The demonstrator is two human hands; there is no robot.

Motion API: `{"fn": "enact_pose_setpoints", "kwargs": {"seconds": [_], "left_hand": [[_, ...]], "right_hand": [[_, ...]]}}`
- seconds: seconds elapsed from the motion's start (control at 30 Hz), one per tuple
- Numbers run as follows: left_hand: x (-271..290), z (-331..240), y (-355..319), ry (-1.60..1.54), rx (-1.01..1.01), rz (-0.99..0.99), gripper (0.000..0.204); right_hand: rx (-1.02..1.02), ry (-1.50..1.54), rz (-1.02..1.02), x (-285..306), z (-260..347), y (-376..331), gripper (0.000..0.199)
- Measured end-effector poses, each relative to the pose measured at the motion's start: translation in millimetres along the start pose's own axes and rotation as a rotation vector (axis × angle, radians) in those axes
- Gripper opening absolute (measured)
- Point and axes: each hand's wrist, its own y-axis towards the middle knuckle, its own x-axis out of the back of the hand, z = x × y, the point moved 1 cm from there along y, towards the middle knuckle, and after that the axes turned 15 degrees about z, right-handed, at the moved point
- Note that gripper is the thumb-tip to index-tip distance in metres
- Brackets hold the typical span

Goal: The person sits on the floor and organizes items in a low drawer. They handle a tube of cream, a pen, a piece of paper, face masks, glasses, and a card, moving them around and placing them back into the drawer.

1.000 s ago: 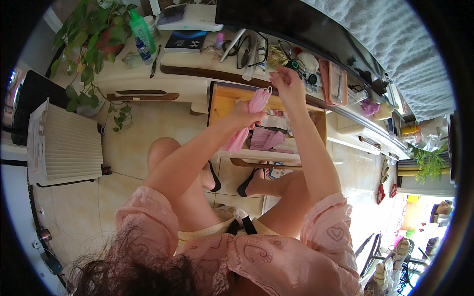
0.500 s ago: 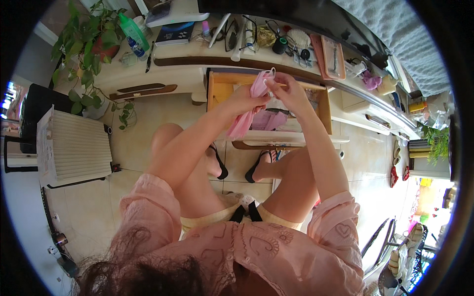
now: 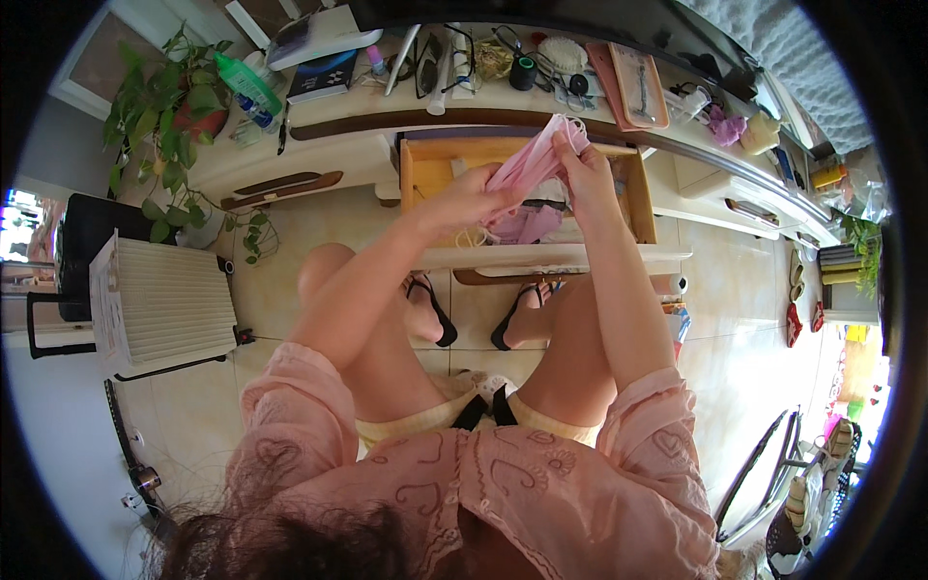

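A stack of pink face masks point(image 3: 534, 162) with thin pale ear loops is stretched between my hands above an open wooden drawer point(image 3: 418, 182). My left hand point(image 3: 469, 201) is closed around the near left end of the stack. At the far right end, my right hand point(image 3: 584, 176) pinches the masks, thumb on top, close to the loops. Beneath them in the drawer lies a mauve-pink folded item point(image 3: 527, 224), and pale loops hang by my left fingers. My hands cover part of the drawer's contents.
The cabinet top carries a potted plant point(image 3: 198, 111), a green bottle point(image 3: 246, 82), a dark box point(image 3: 322, 77), sunglasses point(image 3: 428, 68) and a pink tray point(image 3: 638, 87). A ribbed cream suitcase point(image 3: 164, 304) stands at left. My feet in black sandals point(image 3: 440, 314) are below the drawer.
The masks have gone from hanging down in a bunch to lying more level between my hands. My right hand has shifted slightly right and now grips their far end.
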Motion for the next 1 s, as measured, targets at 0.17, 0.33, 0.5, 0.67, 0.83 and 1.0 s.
{"fn": "enact_pose_setpoints", "kwargs": {"seconds": [0.17,0.33,0.5,0.67,0.83,1.0], "left_hand": [[-4.8,-9.1,0.2,0.021,0.123,-0.018,0.032],[-14.3,-15.0,-2.7,-0.065,0.221,-0.140,0.033],[-8.4,0.8,6.0,0.166,0.208,-0.067,0.026],[11.1,11.3,3.4,0.338,0.320,-0.215,0.023],[50.8,43.3,-9.2,0.572,0.357,-0.303,0.027],[73.4,51.2,-22.2,0.506,0.599,-0.427,0.030]], "right_hand": [[-0.010,0.103,-0.039,3.7,3.9,-6.9,0.022],[-0.051,0.190,-0.055,17.8,5.9,-10.8,0.023],[-0.030,0.139,-0.133,22.4,-4.8,-9.1,0.028],[-0.248,-0.108,0.046,53.4,1.4,-10.0,0.030],[-0.394,-0.436,0.045,100.3,-15.3,-9.3,0.026],[-0.464,-1.023,0.443,128.7,-71.0,0.4,0.022]]}}
